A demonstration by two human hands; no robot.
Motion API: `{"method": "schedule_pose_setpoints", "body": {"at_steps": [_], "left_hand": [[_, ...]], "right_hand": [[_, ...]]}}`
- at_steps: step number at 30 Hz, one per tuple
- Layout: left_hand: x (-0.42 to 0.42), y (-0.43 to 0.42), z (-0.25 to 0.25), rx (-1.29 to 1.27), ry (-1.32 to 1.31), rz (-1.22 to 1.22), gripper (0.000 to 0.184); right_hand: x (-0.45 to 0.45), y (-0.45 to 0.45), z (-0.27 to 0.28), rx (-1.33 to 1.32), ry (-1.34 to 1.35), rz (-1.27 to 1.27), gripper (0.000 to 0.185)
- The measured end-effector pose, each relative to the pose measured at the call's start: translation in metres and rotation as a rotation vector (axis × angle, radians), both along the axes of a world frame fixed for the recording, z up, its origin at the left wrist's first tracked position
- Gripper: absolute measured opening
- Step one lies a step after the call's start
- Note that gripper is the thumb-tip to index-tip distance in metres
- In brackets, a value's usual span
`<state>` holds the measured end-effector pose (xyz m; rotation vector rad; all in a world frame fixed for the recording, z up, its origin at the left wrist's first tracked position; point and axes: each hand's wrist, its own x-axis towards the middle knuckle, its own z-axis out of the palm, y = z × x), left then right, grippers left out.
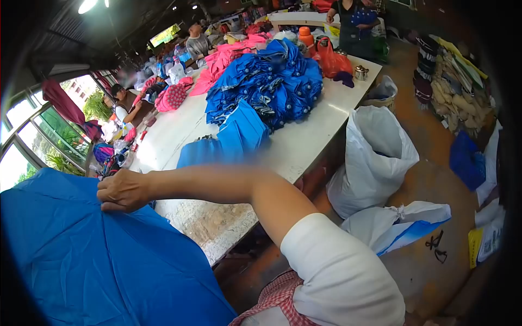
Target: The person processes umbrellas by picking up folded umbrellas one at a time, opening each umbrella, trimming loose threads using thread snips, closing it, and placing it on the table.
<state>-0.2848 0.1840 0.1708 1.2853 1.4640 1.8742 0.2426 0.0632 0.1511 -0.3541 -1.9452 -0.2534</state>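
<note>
My right hand (124, 191) reaches across to the left, its fingers closed on the blue umbrella (70, 255) where the canopy seams meet. The canopy is spread out and fills the lower left of the head view. My left hand does not show. On the white table (168, 130) beyond my forearm lies a large heap of folded blue umbrellas (272, 81). A lighter blue umbrella piece (234, 136) lies at the near side of that heap, partly hidden by my arm.
Pink umbrellas (220, 62), a red plastic bag (328, 58) and a small metal pot (361, 72) are on the table. An open white sack (370, 163) stands beside its right edge. Several people work farther back, one (353, 27) standing beyond the table's far end.
</note>
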Motion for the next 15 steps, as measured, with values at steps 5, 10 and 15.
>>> {"method": "schedule_pose_setpoints", "body": {"at_steps": [5,10,15], "left_hand": [[-0.012,-0.015,0.008,0.019,-0.033,-0.002,0.029],[-0.015,-0.036,0.021,0.073,-0.083,-0.06,0.029],[0.003,-0.059,0.038,0.179,-0.154,-0.229,0.03]], "right_hand": [[-0.021,0.001,0.001,-0.632,-0.06,-0.107,0.042],[-0.015,-0.014,-0.014,-0.69,0.19,-0.012,0.041],[0.053,-0.038,-0.107,-0.571,0.972,-0.071,0.024]]}}
